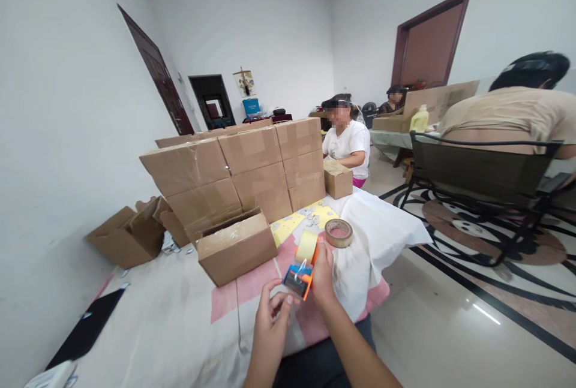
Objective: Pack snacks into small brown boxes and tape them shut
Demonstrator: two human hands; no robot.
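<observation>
The right hand (323,271) has its fingers wrapped round the tape dispenser (305,265). The left hand's (275,310) fingers curl at its lower edge.

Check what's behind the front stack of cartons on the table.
The upper edges of more cardboard boxes show just behind the front stack. Their lower parts, and whatever else sits low behind it, are covered.
</observation>
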